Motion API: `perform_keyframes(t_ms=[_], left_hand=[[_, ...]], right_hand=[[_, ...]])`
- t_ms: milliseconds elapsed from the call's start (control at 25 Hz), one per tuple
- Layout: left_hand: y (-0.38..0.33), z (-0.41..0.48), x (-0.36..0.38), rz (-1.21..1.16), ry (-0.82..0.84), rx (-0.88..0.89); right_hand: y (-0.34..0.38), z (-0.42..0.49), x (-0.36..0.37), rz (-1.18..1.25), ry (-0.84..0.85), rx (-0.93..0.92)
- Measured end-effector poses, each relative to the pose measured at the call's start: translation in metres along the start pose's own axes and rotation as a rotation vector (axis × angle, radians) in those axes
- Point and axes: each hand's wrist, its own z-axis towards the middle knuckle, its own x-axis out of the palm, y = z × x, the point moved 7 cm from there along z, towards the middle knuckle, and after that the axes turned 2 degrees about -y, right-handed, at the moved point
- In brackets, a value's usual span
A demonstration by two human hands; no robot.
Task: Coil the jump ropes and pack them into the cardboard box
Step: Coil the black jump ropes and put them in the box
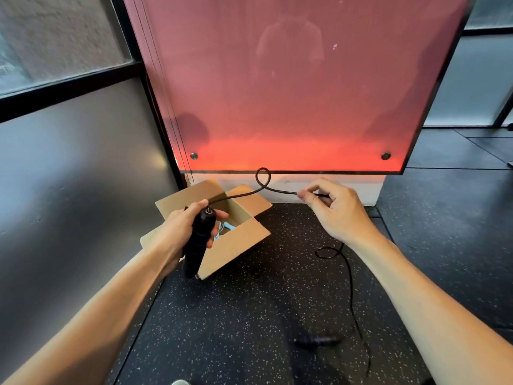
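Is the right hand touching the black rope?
Touching. The head view shows the right hand pinching the black rope between thumb and forefinger.

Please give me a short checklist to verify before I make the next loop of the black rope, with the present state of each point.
1. Left hand grips the black handle: ok.
2. Right hand pinches the cord: ok.
3. Cardboard box stands open: ok.
4. Room left in the box beside the light blue rope: cannot tell.
5. Second handle lies free on the floor: ok.
6. Cord gathered: not ok, only one small loop; the rest trails on the floor.
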Motion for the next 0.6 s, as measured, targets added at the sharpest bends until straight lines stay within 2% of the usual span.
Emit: perform_keyframes(t_ms=[80, 160, 240, 360, 520, 600], left_hand=[[0.001, 0.0, 0.0, 0.008, 0.001, -0.002], [0.002, -0.001, 0.001, 0.027, 0.008, -0.002], [0.001, -0.002, 0.001, 0.03, 0.005, -0.002], [0.001, -0.002, -0.009, -0.004, -0.047, -0.014], [0.003, -0.001, -0.016, -0.036, -0.085, -0.023], [0.008, -0.001, -0.009, -0.052, -0.032, -0.063]], right_hand=[[0.0, 0.0, -0.003, -0.046, -0.072, -0.064], [-0.005, 0.001, -0.007, -0.122, -0.128, -0.044], [-0.013, 0.002, -0.013, -0.16, -0.156, 0.057], [-0.022, 0.002, -0.025, -0.068, -0.133, 0.195], [-0.023, 0.0, -0.031, -0.079, -0.141, 0.127], [-0.031, 0.001, -0.028, -0.159, -0.196, 0.147]])
